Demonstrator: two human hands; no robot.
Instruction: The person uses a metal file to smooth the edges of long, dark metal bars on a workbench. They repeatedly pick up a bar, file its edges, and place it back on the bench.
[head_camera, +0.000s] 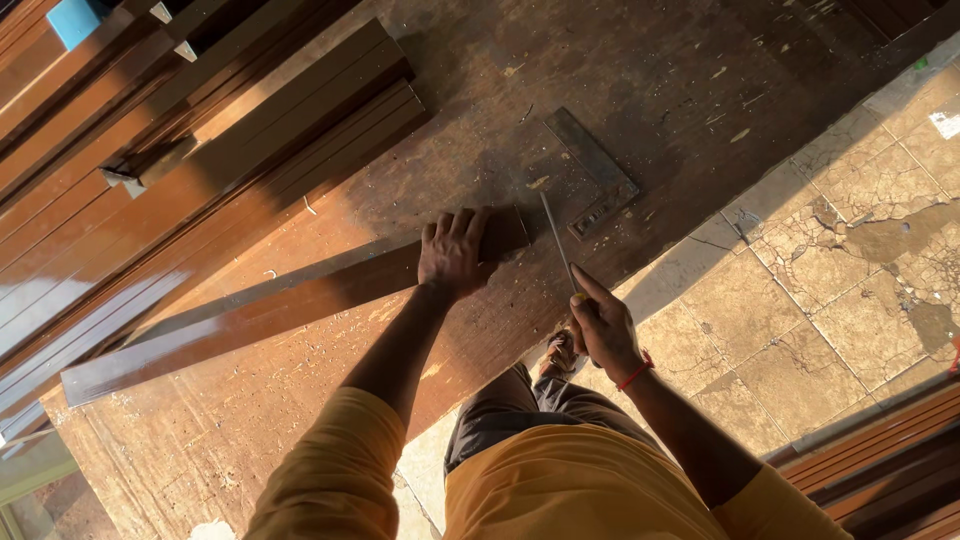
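While stacked at far left, well apart from both hands: brown timber lengths (150, 150), laid side by side, probably set aside as stock. Next, lying slantwise on the scuffed workbench top (300, 440): long wooden strip (260, 310), flat on the bench, right end close to the bench edge, probably within easy reach there. Pressed down on that right end: left hand (455, 250), palm flat, fingers bent over the far edge, gripping and pinning the strip, seemingly to stop it sliding. Just beyond the strip's end, flat on the bench: dark rectangular plate (590, 170), touched by neither hand. Between plate and strip end, slanting down to the right: thin metal blade (555, 232), tip near the strip's end face; contact with the wood too fine to tell. Closed around the blade's lower end: right hand (603, 325), forefinger stretched along the blade, likely for steadier aim. Around that wrist: red band (636, 375). Below the bench edge and farther right: cracked tiled floor (820, 300); at lower right, more brown lengths (880, 460).
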